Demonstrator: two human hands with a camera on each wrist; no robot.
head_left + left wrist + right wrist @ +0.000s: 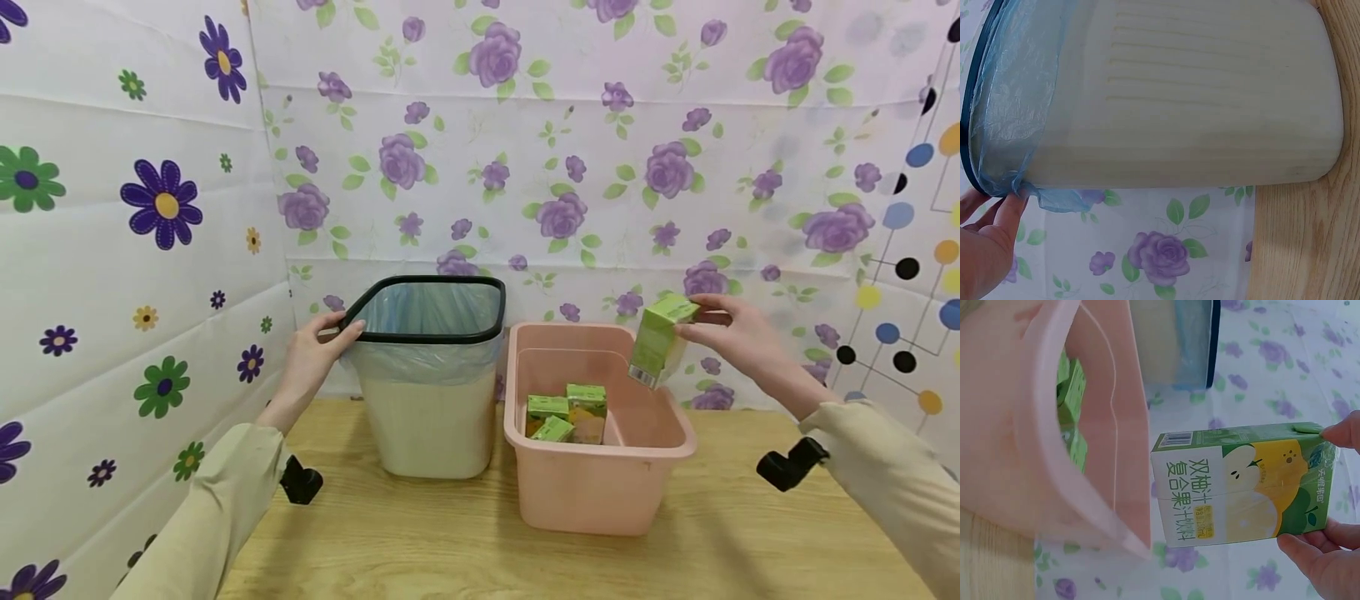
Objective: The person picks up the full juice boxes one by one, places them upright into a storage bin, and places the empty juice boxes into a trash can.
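A green juice carton [660,342] with fruit pictures is pinched at its top end by my right hand [731,337], above the right side of the pink tub [592,492]. Its printed front faces the right wrist view. Inside the tub lie several more green juice cartons [551,407]. My left hand [318,346] grips the left of the black rim [420,338] on a cream trash bin [431,425], thumb over the front and fingers behind. A translucent blue bag [1019,106] lines the bin and folds down outside it.
Bin and tub stand side by side on a wooden table [390,533]. Behind them hangs a white sheet with purple roses [562,217]; another flowered sheet [165,308] covers the left side. A dotted sheet [900,317] hangs at the right.
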